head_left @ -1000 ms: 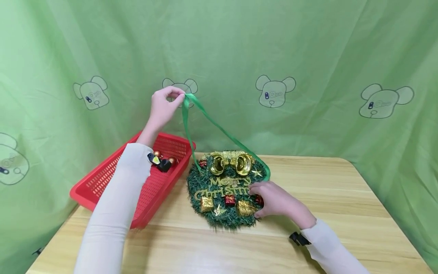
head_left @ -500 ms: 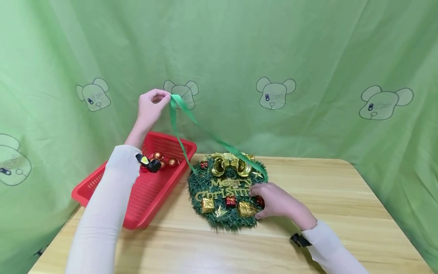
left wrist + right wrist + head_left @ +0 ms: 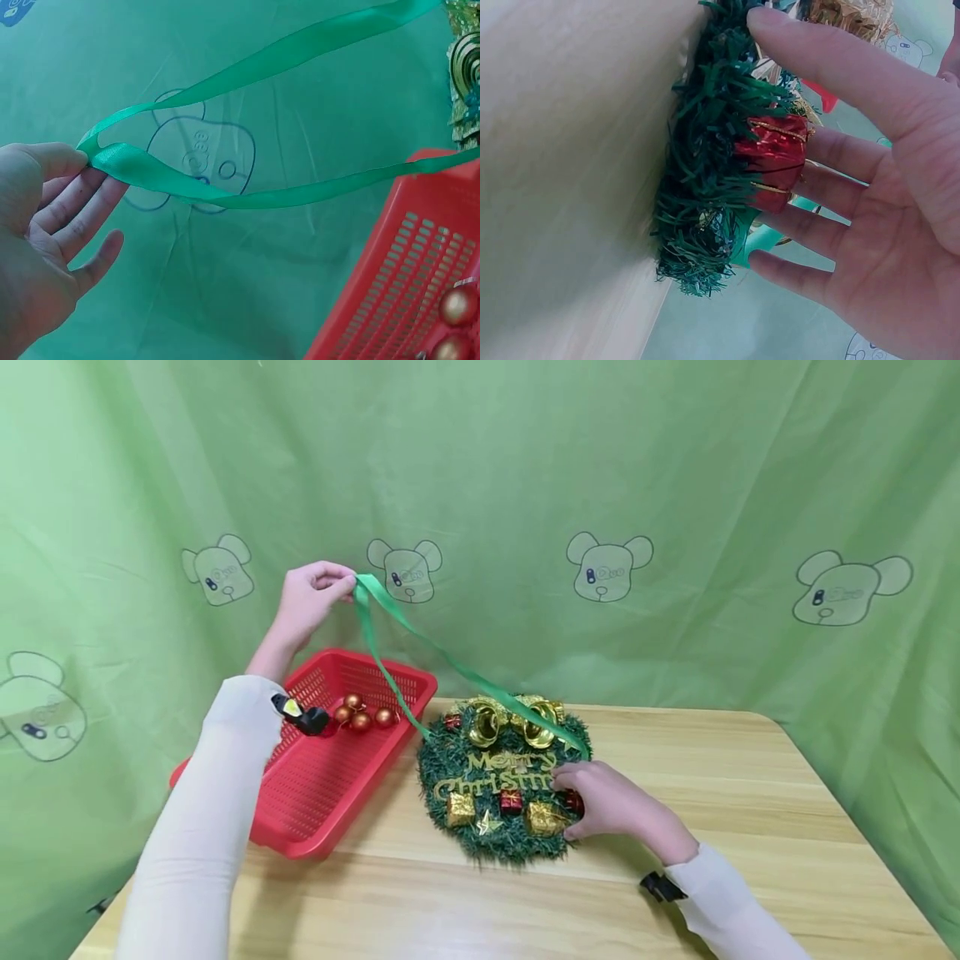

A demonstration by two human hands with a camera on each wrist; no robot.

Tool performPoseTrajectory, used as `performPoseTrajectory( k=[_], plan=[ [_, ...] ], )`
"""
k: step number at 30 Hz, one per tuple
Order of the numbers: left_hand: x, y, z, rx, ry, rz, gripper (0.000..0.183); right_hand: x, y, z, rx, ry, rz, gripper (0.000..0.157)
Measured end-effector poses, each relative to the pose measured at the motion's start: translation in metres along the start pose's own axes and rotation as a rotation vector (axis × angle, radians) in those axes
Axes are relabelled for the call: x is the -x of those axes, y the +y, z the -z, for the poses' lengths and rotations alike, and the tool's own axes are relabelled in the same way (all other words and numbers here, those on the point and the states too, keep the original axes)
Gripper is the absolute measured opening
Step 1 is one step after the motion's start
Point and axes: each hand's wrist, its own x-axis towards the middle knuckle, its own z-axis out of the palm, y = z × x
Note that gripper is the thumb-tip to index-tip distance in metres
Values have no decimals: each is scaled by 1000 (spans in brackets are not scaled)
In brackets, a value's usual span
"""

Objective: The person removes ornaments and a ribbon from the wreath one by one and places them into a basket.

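Note:
A round green tinsel Christmas wreath (image 3: 480, 843) lies on the table. It bears gold bells, gold "Merry Christmas" lettering, stars and small red and gold gift boxes. My left hand (image 3: 303, 597), raised above the red basket, pinches the top of a green ribbon loop (image 3: 442, 652) between thumb and fingers. Both strands slope down to the wreath, one to each side, and look slack. My right hand (image 3: 611, 802) holds the wreath's right edge, its thumb at the lower rim and its fingers around a red gift box (image 3: 776, 161). Some fingertips are hidden behind that box.
A red perforated basket (image 3: 330, 785) stands tilted left of the wreath, close beside it. Several copper-coloured baubles (image 3: 361, 721) lie in its far end. Behind the wooden table (image 3: 720, 793) hangs a green curtain (image 3: 510, 460) printed with bear heads.
My left hand has moved left and slightly down with the ribbon loop, drawing it farther over the basket. More baubles show now. The right hand stays on the wreath.

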Motion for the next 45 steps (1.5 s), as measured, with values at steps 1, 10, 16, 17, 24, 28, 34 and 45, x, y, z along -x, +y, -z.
performPoseTrajectory(
  k=[1, 10, 16, 17, 24, 28, 34, 45],
  plan=[
    [0, 1, 3, 0, 0, 1, 18, 0, 0, 0, 1, 0, 1, 65],
    [-1, 14, 26, -25, 20, 35, 18, 0, 5, 0, 7, 2, 7, 65],
    [-3, 26, 41, 15, 32, 26, 12, 2, 5, -1, 1, 12, 9, 64],
    [-3, 28, 43, 24, 34, 23, 11, 3, 5, -1, 1, 14, 10, 64],
    [1, 40, 62, 79, 75, 4, 9, 3, 4, -1, 5, 14, 12, 65],
    [6, 41, 76, 129, 118, -7, 8, 2, 3, -2, 8, 13, 12, 65],
    [15, 41, 101, 201, 199, 11, 13, 0, 2, -2, 12, 12, 12, 65],
    [23, 69, 148, 242, 457, 95, 16, 0, 1, -2, 15, 8, 14, 65]
  ],
)
